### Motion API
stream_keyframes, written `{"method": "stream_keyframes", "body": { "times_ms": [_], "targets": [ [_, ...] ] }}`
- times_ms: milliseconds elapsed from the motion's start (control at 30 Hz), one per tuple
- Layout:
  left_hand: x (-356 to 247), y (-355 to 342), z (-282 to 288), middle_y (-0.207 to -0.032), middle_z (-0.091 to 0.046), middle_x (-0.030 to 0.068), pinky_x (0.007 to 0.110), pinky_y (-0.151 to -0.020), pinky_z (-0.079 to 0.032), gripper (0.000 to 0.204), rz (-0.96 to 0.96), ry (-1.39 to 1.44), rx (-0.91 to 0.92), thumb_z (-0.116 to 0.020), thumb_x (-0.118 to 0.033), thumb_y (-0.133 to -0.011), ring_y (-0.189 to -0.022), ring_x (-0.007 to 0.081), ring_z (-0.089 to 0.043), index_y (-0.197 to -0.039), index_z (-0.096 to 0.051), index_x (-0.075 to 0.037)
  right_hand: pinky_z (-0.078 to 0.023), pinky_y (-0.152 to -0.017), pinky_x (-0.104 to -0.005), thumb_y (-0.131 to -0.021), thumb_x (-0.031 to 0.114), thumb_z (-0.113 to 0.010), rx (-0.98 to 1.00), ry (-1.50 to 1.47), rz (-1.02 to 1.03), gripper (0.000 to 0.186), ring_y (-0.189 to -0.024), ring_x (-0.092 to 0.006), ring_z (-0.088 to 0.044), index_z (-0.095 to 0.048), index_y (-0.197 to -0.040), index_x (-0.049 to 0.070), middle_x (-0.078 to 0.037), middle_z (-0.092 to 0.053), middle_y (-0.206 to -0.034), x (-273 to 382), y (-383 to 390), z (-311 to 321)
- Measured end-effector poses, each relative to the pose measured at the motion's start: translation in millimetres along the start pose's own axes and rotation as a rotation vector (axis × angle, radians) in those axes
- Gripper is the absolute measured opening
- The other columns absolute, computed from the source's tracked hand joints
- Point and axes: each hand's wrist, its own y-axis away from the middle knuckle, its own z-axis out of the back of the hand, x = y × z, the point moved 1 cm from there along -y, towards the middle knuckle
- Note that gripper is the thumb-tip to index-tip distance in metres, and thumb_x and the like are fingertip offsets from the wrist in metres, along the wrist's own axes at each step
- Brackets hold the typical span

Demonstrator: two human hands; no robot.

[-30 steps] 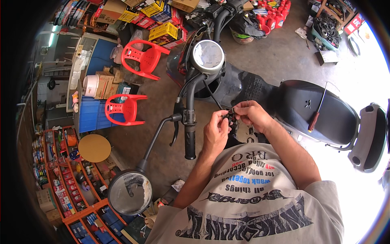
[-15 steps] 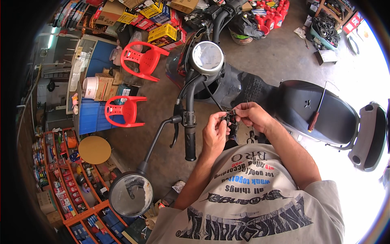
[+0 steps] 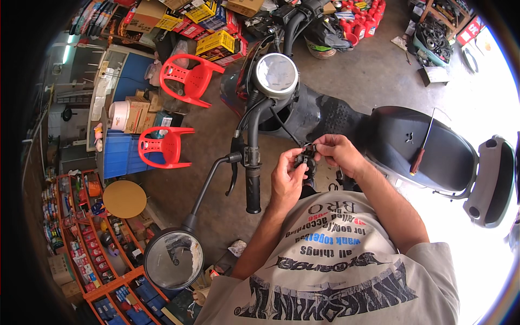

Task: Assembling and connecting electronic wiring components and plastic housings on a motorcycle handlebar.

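In front of my shirt, my left hand point(image 3: 286, 177) grips a small black part point(image 3: 306, 159) between thumb and fingers. A black cable point(image 3: 287, 130) runs from the scooter's front down toward this part. My right hand point(image 3: 342, 155) is pinched at the part's upper right edge; whatever its fingertips hold is too small to make out. Beyond the hands stands a scooter with a dark footboard point(image 3: 338, 116) and a black seat point(image 3: 398, 122). On the seat lie a screwdriver point(image 3: 418, 160) with a reddish-brown handle and a small dark pronged piece point(image 3: 410, 138).
To the left, the handlebar grip point(image 3: 253, 189), brake lever point(image 3: 234, 176) and round mirror point(image 3: 174, 259) stick out near my left arm. Two red plastic chairs point(image 3: 189, 81) stand farther left. Orange shelves point(image 3: 116, 279) hold packaged goods. Red bottles point(image 3: 368, 24) stand at the back.
The black part has turned slightly in my left hand, showing more of its face. My right fingertips have shifted a little left against it. The screwdriver and pronged piece stay put.
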Motion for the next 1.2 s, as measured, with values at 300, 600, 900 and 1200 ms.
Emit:
{"method": "stream_keyframes", "body": {
  "times_ms": [300,600,900,1200],
  "targets": [
    [2.4,0.3,0.7,-0.111,-0.062,0.0083,0.025,-0.073,-0.055,0.036,-0.02,-0.006,-0.008,-0.057,0.006,-0.093,-0.091,0.0129,-0.065,-0.128,-0.049,0.001,-0.043,-0.055,-0.0211,-0.094,0.014,-0.06,-0.126,0.218,0.082,0.013,-0.063,-0.0058,-0.056,-0.066,-0.098,0.004,-0.005,-0.07,-0.08,0.0,3.9,-5.8],
    [7.7,-4.3,-1.1,-0.106,-0.062,0.0079,0.024,-0.072,-0.055,0.039,0.04,0.066,0.002,-0.057,0.005,-0.093,-0.091,0.0141,-0.066,-0.131,-0.049,0.001,-0.054,-0.072,-0.0337,-0.085,0.008,-0.065,-0.273,0.502,0.363,0.019,-0.08,-0.0205,-0.072,-0.064,-0.101,-0.002,-0.013,-0.072,-0.084,-10.0,3.3,-10.4],
    [17.1,-7.0,-2.1,-0.106,-0.063,0.0097,0.024,-0.067,-0.054,0.041,0.097,0.113,0.014,-0.057,0.007,-0.091,-0.086,0.0143,-0.066,-0.131,-0.048,0.003,-0.054,-0.077,-0.0394,-0.081,0.009,-0.065,-0.336,0.688,0.373,0.027,-0.088,-0.0328,-0.07,-0.064,-0.107,0.0,-0.019,-0.071,-0.091,-9.8,11.4,-13.7],
    [26.3,-3.9,-4.3,-0.104,-0.062,0.0098,0.024,-0.066,-0.054,0.036,0.164,0.16,0.011,-0.059,0.008,-0.09,-0.084,0.015,-0.068,-0.123,-0.048,0.001,-0.054,-0.078,-0.0381,-0.08,0.01,-0.067,-0.278,0.641,0.347,0.026,-0.087,-0.0301,-0.07,-0.065,-0.105,0.0,-0.016,-0.071,-0.092,-10.5,16.7,-6.2]
  ]
}}
